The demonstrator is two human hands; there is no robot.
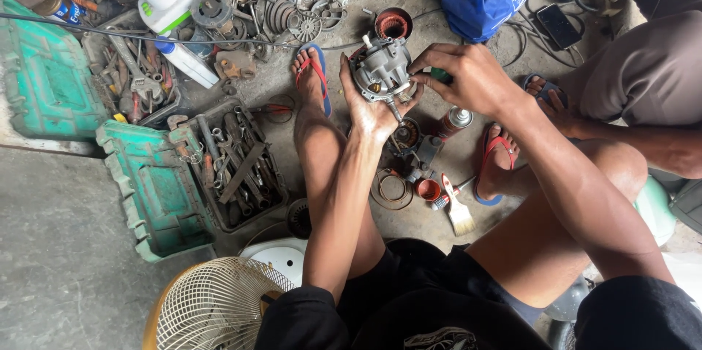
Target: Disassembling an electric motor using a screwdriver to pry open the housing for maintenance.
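The wire fan guard [212, 306] sits nearest the camera, at 7 o'clock. At 12 o'clock from it, the left hand [371, 105] cups the grey motor housing [382, 68] from below, fingers curled around it. The right hand [468, 76] pinches the housing's 3 o'clock edge with bent fingers. An open green toolbox [157, 189] of wrenches lies at 9 o'clock; a paintbrush [458, 211] lies on the floor at 5 o'clock from the housing.

left hand [369, 105] cupped upward, right hand [468, 76] pinching
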